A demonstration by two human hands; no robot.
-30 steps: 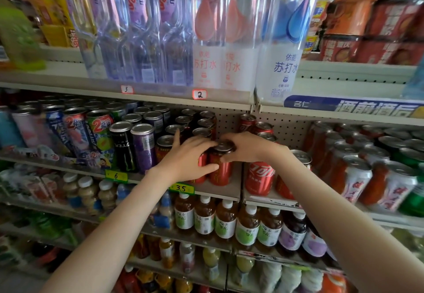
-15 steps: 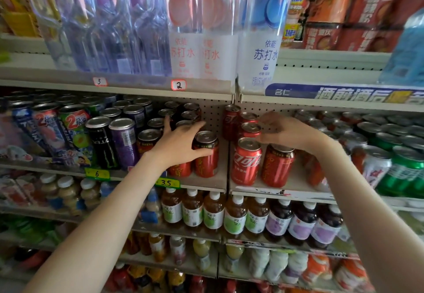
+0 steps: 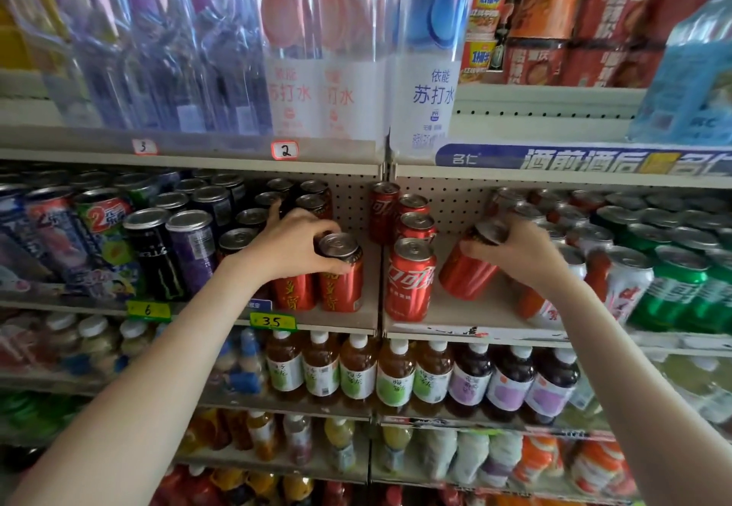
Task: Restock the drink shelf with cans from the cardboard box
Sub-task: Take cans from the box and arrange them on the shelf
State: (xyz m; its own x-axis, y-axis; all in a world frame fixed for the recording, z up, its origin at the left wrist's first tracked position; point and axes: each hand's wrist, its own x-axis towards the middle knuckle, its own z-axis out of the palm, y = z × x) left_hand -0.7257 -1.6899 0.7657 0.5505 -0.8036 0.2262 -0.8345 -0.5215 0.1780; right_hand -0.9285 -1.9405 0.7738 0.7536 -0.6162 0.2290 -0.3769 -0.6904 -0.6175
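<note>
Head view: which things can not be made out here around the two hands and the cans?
Head view only:
Cardboard box: not in view.
Tilted can in the right hand: top partly covered by the hand, no lettering shows, brand unclear.
Red can beside the front can, which the left hand grips: top hidden by that hand.
Lower-left bottles: blurred, labels unreadable.
Blue bottle, upper right: cut by the frame edge.

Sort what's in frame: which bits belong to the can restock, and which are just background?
Job in hand:
- left hand, gripping the upright red tea can
- right hand, holding the tilted red can
- can shelf under both
- cardboard box: not in view

Just sitting there:
- soda-water bottles above
- tea bottles below
- noodle cups, top right
- yellow price tags
</note>
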